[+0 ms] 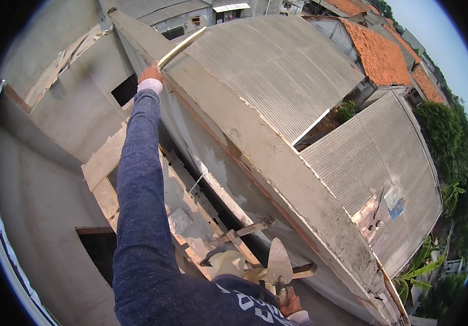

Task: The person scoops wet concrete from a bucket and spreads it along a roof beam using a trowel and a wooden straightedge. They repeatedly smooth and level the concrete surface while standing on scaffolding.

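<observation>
My left arm, in a dark blue sleeve, reaches far forward to the wall top. There my left hand is closed at the near end of a pale wooden strip, which slants up and away to the right. Grey mortar covers the long, narrow wall top, smooth along much of its length and rougher at the near right end. Low down by my body, my right hand grips the handle of a pointed trowel. Its blade points up and away from me.
Corrugated roofs lie beyond the wall. Below on my side are wooden planks and crossed timbers, with a dark gap beside the wall. Plastered walls with dark openings stand at left. Orange tiled roofs and trees are farther off.
</observation>
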{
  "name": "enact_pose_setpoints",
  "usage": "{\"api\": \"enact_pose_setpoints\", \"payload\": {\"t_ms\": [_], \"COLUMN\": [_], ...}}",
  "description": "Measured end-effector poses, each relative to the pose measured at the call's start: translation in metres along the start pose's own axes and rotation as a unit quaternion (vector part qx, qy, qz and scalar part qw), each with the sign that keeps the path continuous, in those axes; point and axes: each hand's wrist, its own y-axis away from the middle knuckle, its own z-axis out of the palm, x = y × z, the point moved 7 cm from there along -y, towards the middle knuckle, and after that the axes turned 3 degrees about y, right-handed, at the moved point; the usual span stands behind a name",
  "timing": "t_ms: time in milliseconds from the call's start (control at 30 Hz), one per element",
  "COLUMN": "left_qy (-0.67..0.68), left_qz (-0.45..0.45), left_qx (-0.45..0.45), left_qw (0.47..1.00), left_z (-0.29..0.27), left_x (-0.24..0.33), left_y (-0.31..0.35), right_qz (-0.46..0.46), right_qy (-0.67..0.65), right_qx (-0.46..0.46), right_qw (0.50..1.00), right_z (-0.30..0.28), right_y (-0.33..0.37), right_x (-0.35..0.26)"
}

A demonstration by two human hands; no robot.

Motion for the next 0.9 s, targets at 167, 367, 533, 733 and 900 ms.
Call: {"api": "enact_pose_setpoints", "payload": {"t_ms": [167, 367, 533, 733, 900], "left_qy": [-0.032, 0.013, -0.019, -0.035, -0.039], "left_qz": [0.002, 0.02, 0.057, 0.11, 0.134], "left_qx": [-0.047, -0.07, -0.065, -0.1, -0.093], "left_qw": [0.998, 0.997, 0.996, 0.988, 0.986], "left_z": [0.008, 0.016, 0.024, 0.025, 0.02], "left_x": [-0.009, 0.013, 0.008, 0.025, 0.023], "left_y": [-0.011, -0.01, -0.037, -0.028, 0.004], "right_qz": [-0.047, -0.003, -0.021, -0.033, -0.096], "right_qy": [0.029, 0.003, 0.02, 0.007, -0.006], "right_qx": [0.015, 0.037, 0.043, 0.034, 0.039], "right_qw": [0.998, 0.999, 0.999, 0.999, 0.995], "right_z": [0.003, -0.001, 0.002, -0.004, -0.005], "right_y": [-0.008, -0.003, -0.006, -0.007, -0.02], "right_x": [-0.005, 0.002, 0.002, -0.019, -0.026]}}
